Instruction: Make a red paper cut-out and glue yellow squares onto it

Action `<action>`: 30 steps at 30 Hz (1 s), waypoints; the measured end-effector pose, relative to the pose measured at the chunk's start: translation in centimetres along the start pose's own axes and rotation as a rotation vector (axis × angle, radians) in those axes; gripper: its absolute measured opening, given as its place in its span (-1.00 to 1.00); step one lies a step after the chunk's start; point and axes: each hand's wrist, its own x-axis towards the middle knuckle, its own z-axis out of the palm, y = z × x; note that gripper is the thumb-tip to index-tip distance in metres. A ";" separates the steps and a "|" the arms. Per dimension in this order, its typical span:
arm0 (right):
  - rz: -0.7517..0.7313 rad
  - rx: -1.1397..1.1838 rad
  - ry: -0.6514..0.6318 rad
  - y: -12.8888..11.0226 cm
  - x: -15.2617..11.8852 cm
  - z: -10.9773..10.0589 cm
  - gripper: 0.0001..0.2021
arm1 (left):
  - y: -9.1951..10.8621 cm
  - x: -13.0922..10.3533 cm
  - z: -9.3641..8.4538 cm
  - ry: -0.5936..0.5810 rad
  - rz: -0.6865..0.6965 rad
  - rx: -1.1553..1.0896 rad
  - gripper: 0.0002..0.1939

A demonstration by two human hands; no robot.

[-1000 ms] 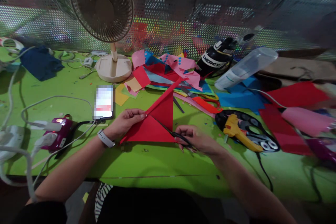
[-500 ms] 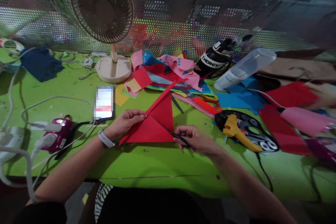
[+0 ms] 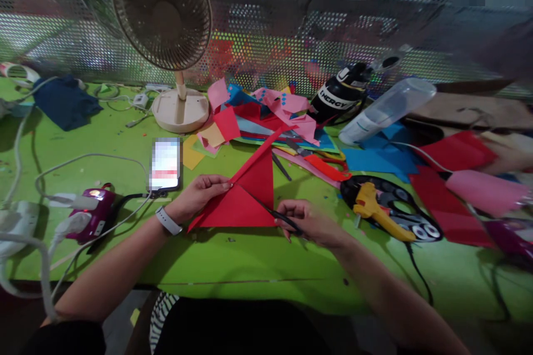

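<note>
Pinched between the thumb and fingers of my left hand is the left side of a folded sheet of red paper, roughly triangular, held just over the table. My right hand grips the dark handles of a pair of scissors. Their blades lie along the paper from its right side, pointing up and left toward my left fingers. A slanting line runs across the paper at the blades; part of the handles is hidden by my fingers.
On the green table, a hot glue gun rests on a black mask-like stand at right. A phone, fan and purple power strip are at left. Coloured paper scraps, orange-handled scissors and bottles lie behind.
Almost nothing differs. Both hands keep their grip, with the scissors and red paper in nearly the same place; the view has shifted very slightly.
</note>
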 end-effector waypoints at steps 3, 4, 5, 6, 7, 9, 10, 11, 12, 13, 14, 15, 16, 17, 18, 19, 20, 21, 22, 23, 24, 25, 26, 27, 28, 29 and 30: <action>-0.019 -0.002 -0.020 0.2 0.1 -0.1 -0.53 | 0.1 0.0 0.0 -0.009 -0.001 -0.018 -0.71; -0.021 -0.007 -0.024 0.2 0.1 -0.1 -0.54 | 0.1 0.0 0.0 -0.010 -0.003 -0.023 -0.71; -0.019 -0.010 -0.025 0.1 0.1 -0.1 -0.54 | 0.1 0.0 0.0 -0.008 -0.005 -0.027 -0.71; -0.015 -0.013 -0.022 0.1 0.1 0.0 -0.54 | 0.1 0.0 0.0 -0.005 -0.008 -0.029 -0.71; -0.008 -0.015 -0.018 0.0 0.0 0.0 -0.55 | 0.1 0.0 0.0 -0.002 -0.010 -0.029 -0.71; 0.004 -0.017 -0.013 -0.1 0.0 0.0 -0.55 | 0.0 0.0 0.0 0.009 -0.008 -0.033 -0.70; 0.007 -0.015 -0.011 -0.2 0.0 0.1 -0.55 | 0.0 0.0 0.0 0.011 -0.006 -0.036 -0.71; 0.007 -0.013 -0.012 -0.2 0.0 0.1 -0.55 | 0.0 0.0 0.0 0.010 -0.005 -0.042 -0.72; 0.003 -0.010 -0.013 -0.2 0.0 0.1 -0.55 | 0.0 0.0 0.0 0.007 -0.002 -0.049 -0.72; 0.000 -0.007 -0.015 -0.2 0.0 0.1 -0.55 | 0.1 0.0 0.0 0.002 -0.001 -0.057 -0.72; -0.003 -0.007 -0.015 -0.1 0.0 0.1 -0.55 | 0.1 0.0 0.1 -0.004 -0.001 -0.062 -0.72; -0.003 -0.010 -0.016 -0.1 0.0 0.1 -0.55 | 0.1 0.0 0.1 -0.007 -0.002 -0.065 -0.73; -0.002 -0.016 -0.014 -0.1 0.0 0.1 -0.54 | 0.1 0.0 0.1 -0.008 -0.004 -0.067 -0.73; 0.001 -0.023 -0.011 -0.1 0.0 0.1 -0.54 | 0.1 0.0 0.1 -0.007 -0.004 -0.067 -0.73; 0.005 -0.031 -0.008 -0.1 0.0 0.1 -0.54 | 0.1 -0.1 0.2 -0.007 -0.004 -0.068 -0.73; 0.007 -0.038 -0.007 -0.2 0.0 0.1 -0.54 | 0.1 -0.1 0.2 -0.005 -0.004 -0.071 -0.74; 0.007 -0.042 -0.006 -0.2 0.0 0.1 -0.54 | 0.1 -0.1 0.2 -0.002 -0.003 -0.075 -0.74; 0.006 -0.044 -0.007 -0.3 0.0 0.1 -0.54 | 0.1 -0.1 0.3 -0.001 -0.004 -0.078 -0.73; 0.004 -0.044 -0.007 -0.4 0.0 0.1 -0.55 | 0.1 -0.1 0.3 -0.001 -0.006 -0.081 -0.73; 0.002 -0.042 -0.008 -0.4 -0.1 0.1 -0.55 | 0.1 -0.2 0.3 -0.001 -0.007 -0.085 -0.73; 0.000 -0.041 -0.008 -0.5 -0.1 0.1 -0.55 | 0.2 -0.2 0.3 -0.002 -0.007 -0.088 -0.72; -0.001 -0.041 -0.007 -0.5 -0.1 0.1 -0.55 | 0.2 -0.1 0.3 -0.002 -0.005 -0.091 -0.72; -0.002 -0.043 -0.006 -0.5 -0.1 0.1 -0.55 | 0.2 -0.1 0.3 -0.003 -0.004 -0.093 -0.72; -0.003 -0.047 -0.005 -0.4 -0.1 0.1 -0.55 | 0.2 -0.1 0.3 -0.001 -0.004 -0.092 -0.72; -0.004 -0.052 -0.003 -0.4 -0.1 0.1 -0.55 | 0.2 -0.1 0.3 0.001 -0.005 -0.087 -0.71; -0.005 -0.058 -0.003 -0.4 -0.1 0.0 -0.55 | 0.2 -0.1 0.3 0.003 -0.008 -0.080 -0.71; -0.007 -0.063 -0.005 -0.3 -0.2 0.0 -0.54 | 0.2 0.0 0.3 0.004 -0.011 -0.073 -0.71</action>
